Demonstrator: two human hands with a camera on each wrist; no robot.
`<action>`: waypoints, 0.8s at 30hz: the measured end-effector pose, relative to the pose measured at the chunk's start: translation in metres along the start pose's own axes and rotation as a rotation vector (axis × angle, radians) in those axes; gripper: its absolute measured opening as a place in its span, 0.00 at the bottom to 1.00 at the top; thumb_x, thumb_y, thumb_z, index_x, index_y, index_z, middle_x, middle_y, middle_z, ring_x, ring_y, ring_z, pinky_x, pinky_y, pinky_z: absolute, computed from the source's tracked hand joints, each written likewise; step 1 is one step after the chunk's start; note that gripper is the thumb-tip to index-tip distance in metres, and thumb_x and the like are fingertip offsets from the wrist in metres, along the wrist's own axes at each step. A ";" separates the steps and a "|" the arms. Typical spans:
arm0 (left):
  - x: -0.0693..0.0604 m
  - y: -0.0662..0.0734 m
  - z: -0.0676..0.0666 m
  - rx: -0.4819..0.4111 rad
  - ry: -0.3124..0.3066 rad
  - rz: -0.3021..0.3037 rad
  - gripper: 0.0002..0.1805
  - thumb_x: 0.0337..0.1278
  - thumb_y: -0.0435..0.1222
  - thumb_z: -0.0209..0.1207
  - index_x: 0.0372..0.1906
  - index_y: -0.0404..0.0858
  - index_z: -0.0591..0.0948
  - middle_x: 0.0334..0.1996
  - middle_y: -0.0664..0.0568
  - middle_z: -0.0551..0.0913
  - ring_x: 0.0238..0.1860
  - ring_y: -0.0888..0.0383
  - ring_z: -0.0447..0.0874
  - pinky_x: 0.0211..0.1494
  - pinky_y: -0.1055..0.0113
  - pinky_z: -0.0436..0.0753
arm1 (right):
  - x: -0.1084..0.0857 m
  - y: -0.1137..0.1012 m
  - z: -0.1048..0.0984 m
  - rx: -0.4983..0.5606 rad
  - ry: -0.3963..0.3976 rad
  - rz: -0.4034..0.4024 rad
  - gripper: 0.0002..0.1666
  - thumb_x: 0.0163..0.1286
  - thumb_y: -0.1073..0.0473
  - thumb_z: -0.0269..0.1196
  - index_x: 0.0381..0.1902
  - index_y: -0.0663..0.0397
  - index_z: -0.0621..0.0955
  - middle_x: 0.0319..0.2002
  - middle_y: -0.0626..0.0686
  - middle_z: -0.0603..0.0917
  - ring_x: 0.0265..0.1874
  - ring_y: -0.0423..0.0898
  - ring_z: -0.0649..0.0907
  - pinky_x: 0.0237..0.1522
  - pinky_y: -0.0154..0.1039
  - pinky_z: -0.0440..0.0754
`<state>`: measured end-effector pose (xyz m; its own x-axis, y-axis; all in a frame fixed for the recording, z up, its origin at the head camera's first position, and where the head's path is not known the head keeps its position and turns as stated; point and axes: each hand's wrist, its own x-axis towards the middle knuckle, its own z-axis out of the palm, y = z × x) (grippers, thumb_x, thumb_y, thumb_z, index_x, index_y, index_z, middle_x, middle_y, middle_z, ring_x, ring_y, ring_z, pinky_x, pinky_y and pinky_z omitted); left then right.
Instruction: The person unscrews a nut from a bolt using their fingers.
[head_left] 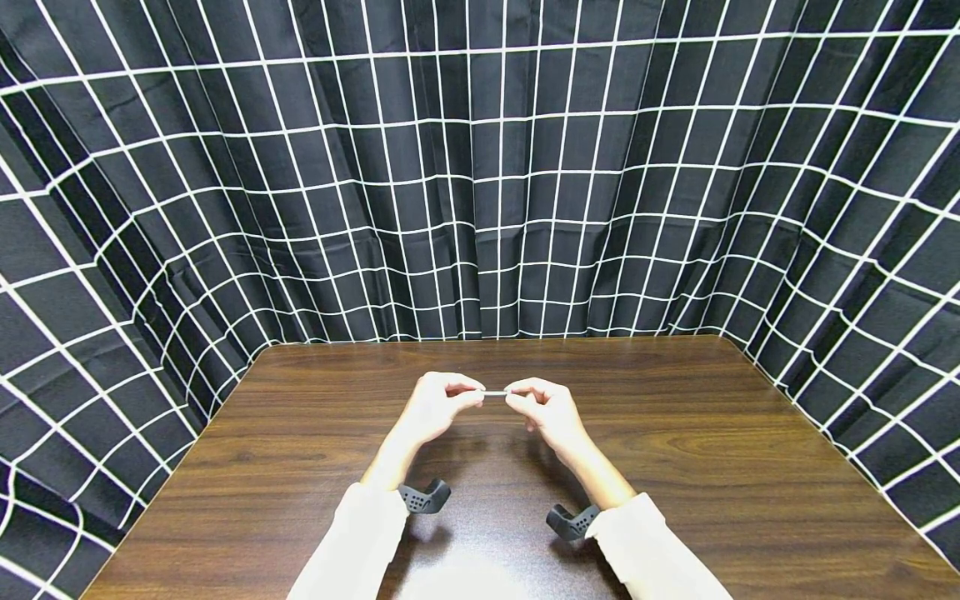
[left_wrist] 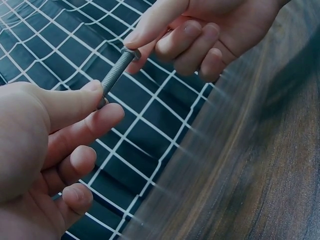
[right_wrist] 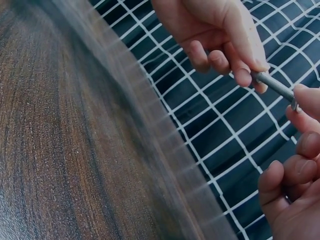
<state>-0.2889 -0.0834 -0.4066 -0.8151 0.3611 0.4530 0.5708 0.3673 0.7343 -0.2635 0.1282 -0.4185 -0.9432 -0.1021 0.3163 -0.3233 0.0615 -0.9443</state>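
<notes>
Between my two hands a grey metal bolt (head_left: 495, 393) is held in the air above the wooden table. My left hand (head_left: 435, 408) pinches one end of it between thumb and index finger. At the other end, my right hand (head_left: 551, 410) pinches the bolt with thumb and index finger. In the left wrist view the threaded shank of the bolt (left_wrist: 116, 74) shows between the fingertips, with a wider head (left_wrist: 132, 53) at the right hand's end. A small piece at the left fingertips is mostly covered; whether it is a nut I cannot tell.
The brown wooden table (head_left: 300, 433) spreads beneath both hands. Black curtains (head_left: 495, 167) with a white grid stand behind it and along both sides. Dark wrist mounts (head_left: 426, 497) sit at both cuffs, close above the tabletop.
</notes>
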 end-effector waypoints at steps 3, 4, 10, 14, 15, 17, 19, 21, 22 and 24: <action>0.000 0.000 0.000 0.001 0.001 -0.001 0.05 0.56 0.33 0.66 0.37 0.37 0.87 0.28 0.56 0.87 0.31 0.57 0.86 0.32 0.70 0.77 | 0.001 0.004 0.000 0.002 0.006 -0.024 0.12 0.61 0.68 0.67 0.41 0.71 0.82 0.13 0.44 0.70 0.12 0.38 0.68 0.18 0.33 0.66; 0.000 0.000 0.000 -0.001 0.000 0.000 0.05 0.56 0.33 0.66 0.37 0.37 0.87 0.28 0.55 0.87 0.31 0.56 0.86 0.32 0.70 0.77 | 0.001 0.005 0.000 0.004 0.007 -0.029 0.11 0.61 0.68 0.67 0.41 0.71 0.82 0.13 0.44 0.69 0.12 0.38 0.68 0.17 0.34 0.66; 0.001 -0.002 0.000 -0.010 -0.003 -0.009 0.05 0.56 0.33 0.66 0.37 0.37 0.87 0.28 0.55 0.87 0.33 0.47 0.86 0.32 0.70 0.76 | 0.001 0.003 0.000 -0.021 0.017 -0.041 0.11 0.61 0.68 0.67 0.41 0.68 0.84 0.12 0.44 0.68 0.11 0.37 0.68 0.17 0.31 0.64; 0.001 -0.002 -0.001 0.004 0.002 -0.014 0.06 0.56 0.33 0.66 0.38 0.36 0.87 0.28 0.56 0.87 0.33 0.51 0.86 0.33 0.70 0.76 | -0.003 -0.009 0.000 -0.053 0.008 -0.056 0.11 0.61 0.69 0.66 0.42 0.71 0.83 0.11 0.43 0.67 0.11 0.36 0.68 0.16 0.30 0.64; 0.001 -0.003 -0.001 0.010 0.003 -0.015 0.06 0.56 0.34 0.66 0.38 0.36 0.87 0.28 0.56 0.87 0.32 0.53 0.86 0.33 0.70 0.77 | -0.004 -0.013 0.001 -0.064 0.007 -0.061 0.12 0.61 0.69 0.66 0.42 0.72 0.83 0.11 0.44 0.67 0.11 0.36 0.67 0.16 0.30 0.64; 0.000 -0.004 -0.001 0.020 0.004 -0.015 0.06 0.56 0.34 0.66 0.38 0.36 0.87 0.28 0.57 0.87 0.31 0.58 0.86 0.33 0.69 0.77 | -0.007 -0.022 0.002 -0.106 0.005 -0.074 0.12 0.61 0.69 0.66 0.42 0.73 0.82 0.11 0.43 0.67 0.12 0.36 0.66 0.16 0.29 0.62; 0.000 -0.005 -0.001 0.028 0.004 -0.015 0.06 0.56 0.34 0.66 0.37 0.37 0.87 0.27 0.58 0.87 0.31 0.62 0.84 0.33 0.69 0.77 | -0.010 -0.029 0.003 -0.159 0.010 -0.086 0.12 0.61 0.69 0.66 0.41 0.74 0.82 0.12 0.43 0.66 0.12 0.35 0.64 0.17 0.29 0.61; 0.000 -0.007 -0.001 0.030 0.003 -0.015 0.05 0.56 0.34 0.66 0.37 0.38 0.87 0.27 0.58 0.87 0.30 0.63 0.84 0.33 0.69 0.77 | -0.009 -0.027 0.003 -0.204 0.018 -0.089 0.12 0.61 0.69 0.66 0.41 0.73 0.83 0.12 0.44 0.66 0.13 0.35 0.63 0.17 0.30 0.59; 0.000 -0.008 -0.001 0.032 0.004 -0.018 0.05 0.56 0.35 0.66 0.36 0.38 0.88 0.27 0.58 0.87 0.30 0.63 0.84 0.33 0.69 0.77 | -0.008 -0.024 0.003 -0.220 0.022 -0.090 0.12 0.61 0.69 0.66 0.41 0.72 0.83 0.13 0.43 0.66 0.13 0.35 0.62 0.17 0.30 0.58; -0.001 -0.011 0.000 0.033 0.005 -0.033 0.05 0.55 0.35 0.67 0.36 0.39 0.88 0.27 0.59 0.87 0.30 0.62 0.84 0.34 0.69 0.77 | -0.005 -0.015 0.003 -0.240 0.035 -0.088 0.11 0.60 0.68 0.66 0.40 0.70 0.84 0.13 0.43 0.65 0.13 0.34 0.61 0.17 0.31 0.57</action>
<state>-0.2945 -0.0880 -0.4145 -0.8337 0.3447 0.4315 0.5469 0.4072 0.7315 -0.2536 0.1253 -0.4064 -0.9115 -0.0832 0.4028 -0.4089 0.2885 -0.8658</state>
